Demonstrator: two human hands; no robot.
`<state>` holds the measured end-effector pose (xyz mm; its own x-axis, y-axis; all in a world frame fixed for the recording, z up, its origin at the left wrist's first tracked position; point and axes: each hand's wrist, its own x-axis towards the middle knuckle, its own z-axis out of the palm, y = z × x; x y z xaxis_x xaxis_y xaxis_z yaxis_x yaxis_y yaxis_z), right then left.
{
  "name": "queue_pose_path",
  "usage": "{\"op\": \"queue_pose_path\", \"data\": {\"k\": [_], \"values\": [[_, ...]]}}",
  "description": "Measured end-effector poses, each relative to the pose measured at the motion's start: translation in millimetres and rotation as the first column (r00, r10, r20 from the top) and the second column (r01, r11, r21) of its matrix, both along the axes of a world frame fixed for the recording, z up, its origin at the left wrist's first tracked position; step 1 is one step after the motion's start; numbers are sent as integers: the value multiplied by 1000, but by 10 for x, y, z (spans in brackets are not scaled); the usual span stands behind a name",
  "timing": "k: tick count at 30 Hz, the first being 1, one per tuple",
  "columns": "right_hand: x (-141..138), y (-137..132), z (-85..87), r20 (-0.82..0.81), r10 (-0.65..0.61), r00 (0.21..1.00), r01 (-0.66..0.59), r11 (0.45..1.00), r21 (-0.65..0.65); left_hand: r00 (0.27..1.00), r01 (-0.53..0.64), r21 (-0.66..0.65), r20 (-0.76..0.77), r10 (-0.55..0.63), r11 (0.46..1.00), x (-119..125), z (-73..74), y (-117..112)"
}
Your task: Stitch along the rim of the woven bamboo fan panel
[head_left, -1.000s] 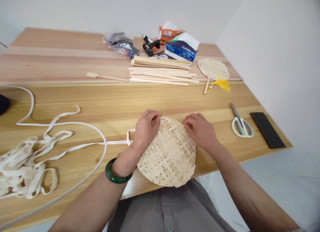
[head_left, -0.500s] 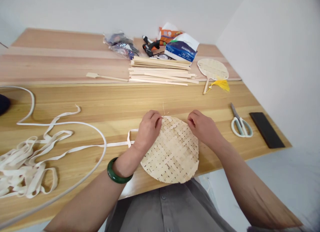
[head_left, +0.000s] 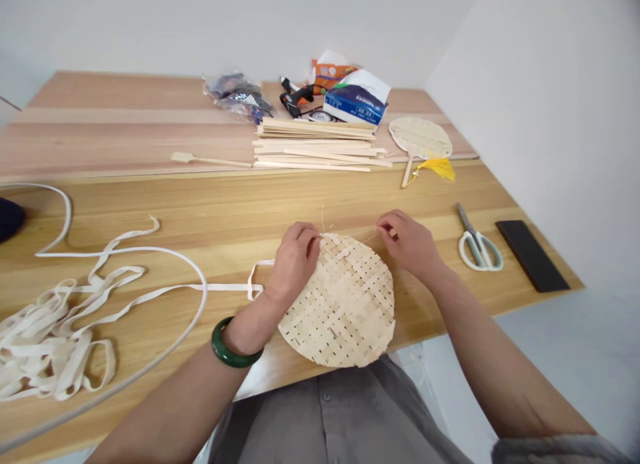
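Observation:
A round woven bamboo fan piece (head_left: 345,304) lies at the table's front edge, close to my shirt. My left hand (head_left: 295,261) pinches its upper left rim, thumb and fingers closed. A loose end of thin thread (head_left: 323,217) sticks up beside those fingertips. Just off the upper right rim, my right hand (head_left: 407,241) is closed in a pinch on the thread, a fine strand running from its fingertips toward the rim. White cotton tape (head_left: 225,287) passes to my left wrist and goes out of sight behind it; its loose pile (head_left: 45,337) lies at the left.
Scissors (head_left: 480,247) and a black flat slab (head_left: 531,256) lie at the right. Behind are bamboo strips (head_left: 315,147), a finished fan (head_left: 420,139) with yellow tassel, a glue gun (head_left: 297,99), a tissue pack (head_left: 355,104) and a plastic bag (head_left: 237,94). A white cable (head_left: 195,317) crosses the left.
My right hand has come off the fan piece's rim and turned slightly upward, drawing the thin thread out to the right. My left hand keeps its pinch on the rim.

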<state>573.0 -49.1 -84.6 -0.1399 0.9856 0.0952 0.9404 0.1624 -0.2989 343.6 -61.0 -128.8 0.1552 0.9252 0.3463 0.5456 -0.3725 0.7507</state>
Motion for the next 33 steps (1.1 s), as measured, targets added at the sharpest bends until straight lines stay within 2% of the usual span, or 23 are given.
{"op": "queue_pose_path", "data": {"k": [5,10,13,14,16,18,19,20,22,24,27,33], "values": [[-67,51,72,-247,55,967,-14,987,163,990,-32,-60,133,40,998,-26,43,10],[-192,149,192,-306,111,946,-48,977,207,975,-57,-113,207,80,992,-45,86,14],[-296,108,302,-356,161,921,-78,969,234,952,-97,-171,273,142,980,-59,100,33],[-334,57,356,-369,195,909,-110,965,239,938,-106,-193,305,163,975,-67,104,42],[-398,-90,482,-362,319,876,-255,943,213,904,-108,-239,381,196,965,-89,114,63],[-431,-246,601,-302,513,804,-504,856,113,869,-92,-281,445,215,955,-114,140,81],[-432,-304,643,-238,558,795,-550,828,109,859,-84,-299,462,221,951,-126,162,87],[-425,-340,670,-180,559,810,-546,829,120,855,-79,-312,466,226,947,-138,189,92],[-397,-331,671,-143,447,883,-416,886,204,858,-75,-327,460,228,942,-159,260,97],[-386,-237,618,-244,309,919,-243,933,266,864,-59,-338,455,218,939,-175,336,100],[-477,-42,490,-436,224,871,-137,965,223,879,-14,-339,444,174,941,-182,421,109],[-927,164,212,-685,112,720,-162,987,-9,920,6,-276,378,102,961,-130,442,146]]}}
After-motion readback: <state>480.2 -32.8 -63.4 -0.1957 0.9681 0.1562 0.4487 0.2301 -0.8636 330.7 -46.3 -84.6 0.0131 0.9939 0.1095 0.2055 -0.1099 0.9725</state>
